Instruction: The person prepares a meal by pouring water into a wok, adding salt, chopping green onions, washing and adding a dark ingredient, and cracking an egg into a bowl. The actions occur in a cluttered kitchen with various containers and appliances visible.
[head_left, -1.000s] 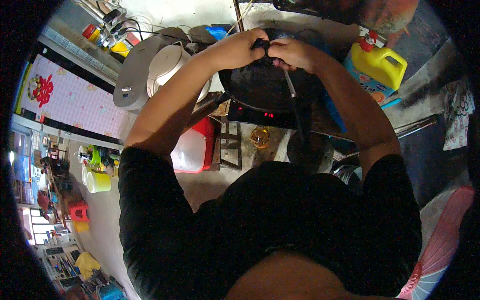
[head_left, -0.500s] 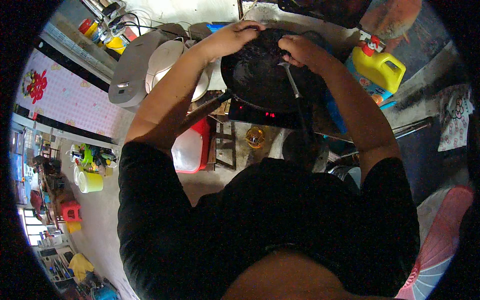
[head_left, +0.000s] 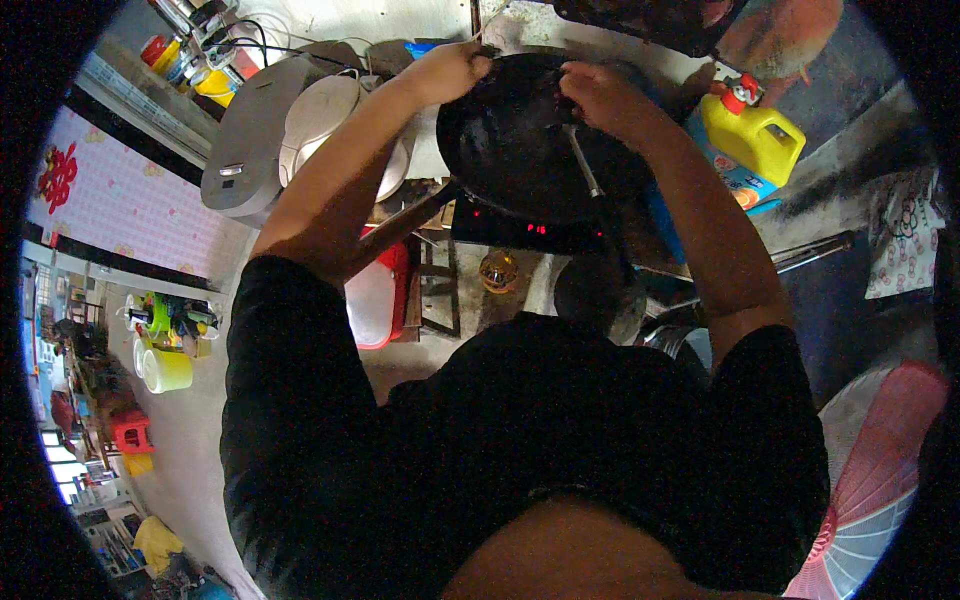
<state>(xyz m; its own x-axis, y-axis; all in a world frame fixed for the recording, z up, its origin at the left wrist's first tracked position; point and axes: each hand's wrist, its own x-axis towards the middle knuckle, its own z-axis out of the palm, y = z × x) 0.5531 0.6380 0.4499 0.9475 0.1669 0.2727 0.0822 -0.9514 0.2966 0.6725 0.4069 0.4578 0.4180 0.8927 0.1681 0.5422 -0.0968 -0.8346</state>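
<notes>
- Both hands are raised over a dark round pan at the top centre of the view.
- Left hand: fingers curled at the pan's far left rim; whether it grips the rim or something small there cannot be told.
- Right hand: fingers closed over the pan's upper right part, above a thin metal utensil handle that runs down across the pan; a firm grasp on it cannot be confirmed.
- Pan sits on a black cooktop with small red lights along its front edge, on the desk.
- Yellow plastic jug with a red cap stands right of the pan, just beside the right forearm; a blue package with an orange patch lies against its lower side.
- White rice cooker, lid shut, stands left of the pan, partly hidden by the left forearm; a grey appliance is beside it.
- Yellow and red containers with cables sit at the desk's far left corner.
- Pink patterned panel with a red emblem hangs at the left.
- Red and white bin stands on the floor below the desk, next to a small amber jar.
- Pink fan fills the lower right.
- Person's black shirt blocks the lower centre.
</notes>
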